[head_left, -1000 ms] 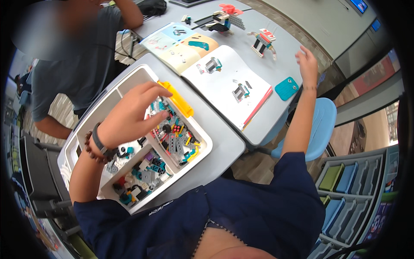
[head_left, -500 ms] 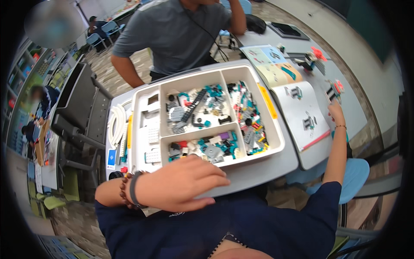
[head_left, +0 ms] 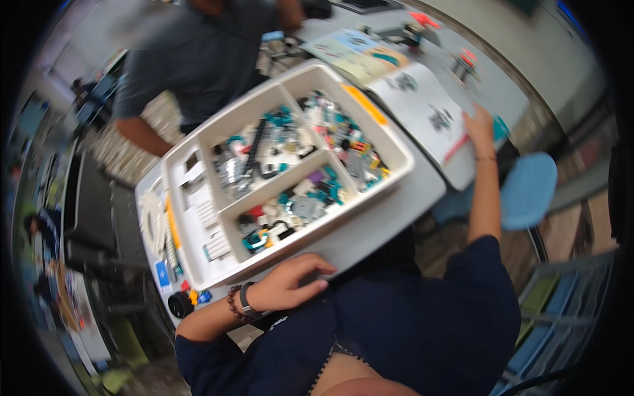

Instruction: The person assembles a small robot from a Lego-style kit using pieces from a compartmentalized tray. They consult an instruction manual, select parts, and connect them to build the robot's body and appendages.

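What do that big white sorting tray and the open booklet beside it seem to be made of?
The tray looks like moulded plastic: smooth off-white walls, rounded corners and built-in dividers, with a dull sheen. The booklet seems to be printed paper: thin flat white pages with pictures, lying open under the right hand. The picture is blurred, so neither finish is certain.

Navy short sleeves, beaded bracelet (head_left: 232,302), wristwatch (head_left: 246,300)

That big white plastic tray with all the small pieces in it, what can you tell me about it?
The white plastic sorting tray is a shallow rounded rectangle split by walls into several compartments. The larger ones hold small grey, black, teal, yellow and purple building pieces; a narrow end section holds white parts. It lies slantwise on the grey table, near its front edge. The left hand rests just in front of it, apparently not touching.
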`<state>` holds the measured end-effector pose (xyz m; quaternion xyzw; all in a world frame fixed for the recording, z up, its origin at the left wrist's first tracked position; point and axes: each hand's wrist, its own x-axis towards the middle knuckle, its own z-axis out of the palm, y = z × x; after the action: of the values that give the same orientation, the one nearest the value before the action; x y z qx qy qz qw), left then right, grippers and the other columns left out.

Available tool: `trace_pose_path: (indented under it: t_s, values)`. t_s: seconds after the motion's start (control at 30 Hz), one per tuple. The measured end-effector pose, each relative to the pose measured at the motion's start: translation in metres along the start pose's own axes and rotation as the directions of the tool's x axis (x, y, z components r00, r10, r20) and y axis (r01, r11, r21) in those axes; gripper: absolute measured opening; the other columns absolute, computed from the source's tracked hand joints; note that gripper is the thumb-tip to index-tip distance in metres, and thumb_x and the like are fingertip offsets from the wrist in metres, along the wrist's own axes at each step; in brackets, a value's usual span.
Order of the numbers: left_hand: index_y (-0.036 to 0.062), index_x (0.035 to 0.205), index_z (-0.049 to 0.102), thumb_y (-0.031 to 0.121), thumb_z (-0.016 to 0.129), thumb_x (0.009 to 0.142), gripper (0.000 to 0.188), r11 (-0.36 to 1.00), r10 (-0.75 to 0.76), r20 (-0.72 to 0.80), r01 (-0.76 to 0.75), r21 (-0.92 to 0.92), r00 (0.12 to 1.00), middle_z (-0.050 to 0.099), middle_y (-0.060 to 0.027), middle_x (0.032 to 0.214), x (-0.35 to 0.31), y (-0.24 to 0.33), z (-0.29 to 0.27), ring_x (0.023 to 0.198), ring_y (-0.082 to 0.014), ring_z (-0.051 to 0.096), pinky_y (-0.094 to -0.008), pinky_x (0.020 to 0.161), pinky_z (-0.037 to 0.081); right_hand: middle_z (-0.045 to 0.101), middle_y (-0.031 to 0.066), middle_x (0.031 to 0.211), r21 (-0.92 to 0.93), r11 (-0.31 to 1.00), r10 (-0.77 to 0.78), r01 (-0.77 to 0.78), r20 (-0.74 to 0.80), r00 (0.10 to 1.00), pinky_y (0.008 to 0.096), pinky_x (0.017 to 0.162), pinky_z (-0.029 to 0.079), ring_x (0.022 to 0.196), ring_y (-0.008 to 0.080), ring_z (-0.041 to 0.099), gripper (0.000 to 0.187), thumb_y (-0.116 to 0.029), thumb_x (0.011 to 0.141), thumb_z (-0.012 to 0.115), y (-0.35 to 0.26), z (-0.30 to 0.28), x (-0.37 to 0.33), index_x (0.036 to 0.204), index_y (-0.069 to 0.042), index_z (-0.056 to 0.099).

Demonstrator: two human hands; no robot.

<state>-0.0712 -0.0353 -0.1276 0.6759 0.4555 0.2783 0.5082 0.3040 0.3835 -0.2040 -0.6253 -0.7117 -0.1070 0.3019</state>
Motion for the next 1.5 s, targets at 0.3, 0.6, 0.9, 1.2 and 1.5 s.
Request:
trace_pose_path:
  t_s: [0.3, 0.6, 0.9, 1.2, 1.5]
  values:
    - [-0.0008, 0.103, 0.055, 0.006, 0.052, 0.085, 0.019, 0.97, -0.158, -0.057, 0.145, -0.194, 0.986, 0.057, -0.0093, 0.098, 0.002, -0.026, 0.005, 0.095, -0.0173, 0.055, -0.0293, 0.086, 0.041, 0.058, 0.0103, 0.106, 0.017, 0.989, 0.145, -0.144, -0.02, 0.989, 0.0376, 0.09, 0.04, 0.104, 0.0288, 0.048, 0.041, -0.034, 0.075, 0.06, -0.018, -0.012, -0.034, 0.106, -0.006, 0.06]
    - [-0.0001, 0.104, 0.056, 0.002, 0.054, 0.083, 0.022, 0.983, -0.14, -0.002, 0.139, -0.119, 0.99, 0.058, -0.0103, 0.097, 0.008, -0.024, -0.001, 0.09, -0.0171, 0.057, -0.0271, 0.079, 0.045, 0.06, 0.0123, 0.092, 0.144, 0.983, 0.125, -0.112, -0.085, 0.989, 0.0363, 0.079, 0.042, 0.092, 0.0276, 0.052, 0.028, -0.022, 0.071, 0.067, -0.008, -0.014, -0.029, 0.093, -0.005, 0.062]
    - [-0.0022, 0.095, 0.058, 0.005, 0.056, 0.079, 0.018, 0.966, -0.221, -0.023, 0.215, -0.141, 0.975, 0.06, -0.0131, 0.094, 0.01, -0.023, -0.001, 0.091, -0.0218, 0.058, -0.0317, 0.084, 0.043, 0.059, 0.0085, 0.067, 0.483, 0.83, 0.351, -0.277, -0.067, 0.934, 0.0289, 0.057, 0.044, 0.061, 0.0167, 0.056, 0.025, -0.025, 0.075, 0.067, -0.003, -0.004, -0.023, 0.08, -0.001, 0.064]
    - [-0.0018, 0.095, 0.058, 0.004, 0.056, 0.078, 0.018, 0.969, -0.205, -0.014, 0.201, -0.145, 0.979, 0.059, -0.0126, 0.094, 0.008, -0.026, -0.002, 0.091, -0.0217, 0.057, -0.0318, 0.084, 0.043, 0.061, 0.0076, 0.067, 0.516, 0.795, 0.386, -0.32, -0.021, 0.922, 0.0277, 0.058, 0.045, 0.06, 0.015, 0.056, 0.031, -0.03, 0.076, 0.066, 0.002, -0.004, -0.023, 0.082, 0.0, 0.064]
    - [-0.0003, 0.095, 0.059, 0.0, 0.056, 0.077, 0.018, 0.967, -0.223, -0.019, 0.218, -0.132, 0.975, 0.06, -0.0125, 0.093, 0.009, -0.022, -0.002, 0.09, -0.0217, 0.058, -0.0317, 0.083, 0.044, 0.059, 0.0057, 0.065, 0.547, 0.766, 0.396, -0.338, 0.012, 0.918, 0.0262, 0.057, 0.044, 0.059, 0.0128, 0.054, 0.031, -0.03, 0.076, 0.066, 0.007, 0.002, -0.021, 0.081, 0.001, 0.064]
